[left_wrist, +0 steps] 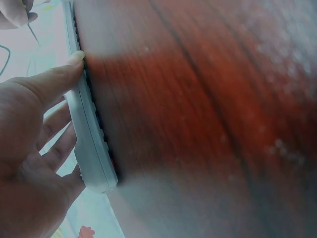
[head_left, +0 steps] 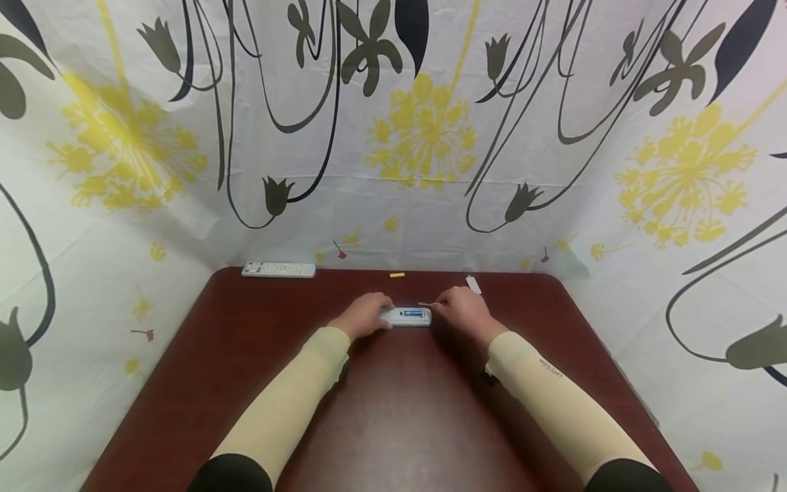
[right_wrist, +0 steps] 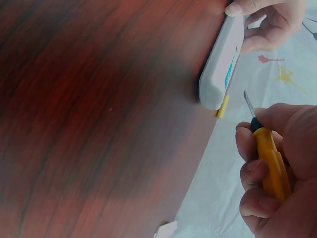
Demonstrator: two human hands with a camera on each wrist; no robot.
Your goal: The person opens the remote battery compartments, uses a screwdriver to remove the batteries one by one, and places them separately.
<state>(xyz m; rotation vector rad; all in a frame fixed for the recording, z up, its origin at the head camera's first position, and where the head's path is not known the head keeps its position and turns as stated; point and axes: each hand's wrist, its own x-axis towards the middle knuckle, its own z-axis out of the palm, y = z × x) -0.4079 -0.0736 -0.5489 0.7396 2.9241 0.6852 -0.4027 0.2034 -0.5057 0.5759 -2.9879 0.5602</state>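
Observation:
A white remote control (head_left: 406, 322) lies button side down on the table, its battery bay uncovered and a blue battery (head_left: 413, 313) showing inside. My left hand (head_left: 367, 314) grips its left end, thumb on the near edge (left_wrist: 89, 129) and fingers along the far one. To the right, my right hand (head_left: 464, 316) holds a small screwdriver (right_wrist: 270, 161) by its yellow handle, fingers curled round it. The thin metal shaft points toward the remote's right end, apart from it in the right wrist view. Just behind the right hand lies a flat white piece (head_left: 473, 284).
A second white remote control (head_left: 279, 270) lies at the table's back left edge. Near the back middle is a small yellow stick-like piece (head_left: 397, 275). Patterned white cloth (head_left: 424, 225) hangs behind and beside the dark red table (head_left: 258, 328).

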